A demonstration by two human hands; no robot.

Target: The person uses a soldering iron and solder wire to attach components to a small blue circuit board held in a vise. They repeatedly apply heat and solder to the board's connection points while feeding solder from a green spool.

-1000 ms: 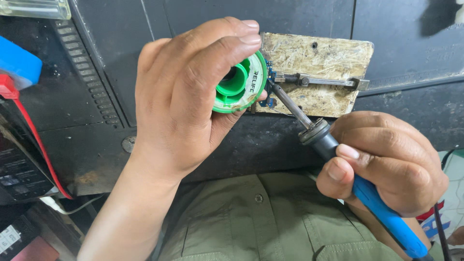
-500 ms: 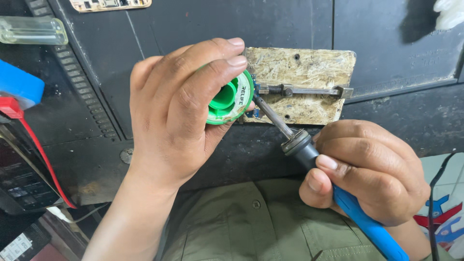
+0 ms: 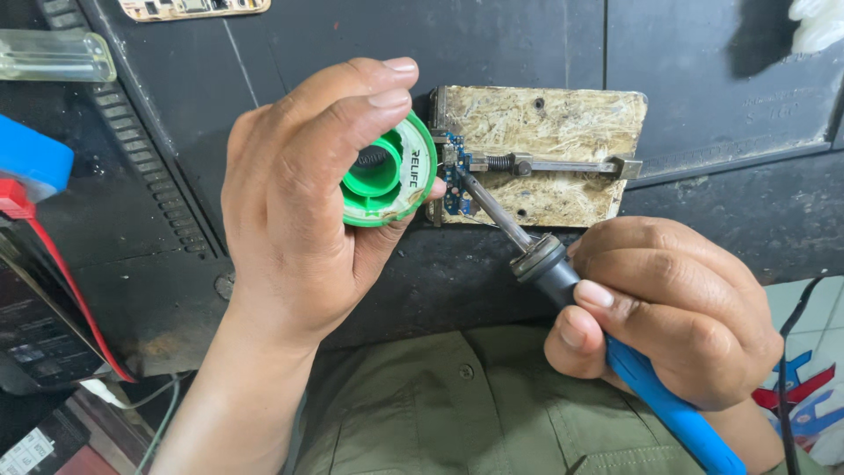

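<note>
My left hand [image 3: 299, 202] grips a green solder spool [image 3: 391, 176], held just left of a small blue circuit board [image 3: 455, 180]. That board is clamped by a metal spring clip [image 3: 545, 164] onto a worn wooden holder block [image 3: 554, 145]. My right hand [image 3: 677, 312] is closed around the blue handle of a soldering iron [image 3: 563, 264]. The iron's metal tip points up and left and rests on the small board, close to the spool's edge.
A dark work surface [image 3: 703, 70] lies under everything. At the left sit a blue and red tool [image 3: 31, 176], a clear plastic handle [image 3: 53, 57] and a black device [image 3: 44, 325]. A phone board [image 3: 189, 9] lies at the top edge. My green shirt [image 3: 457, 413] fills the bottom.
The view has shifted, so hands and block sit slightly lower and left in frame. The spool and iron tip remain together at the small board.
</note>
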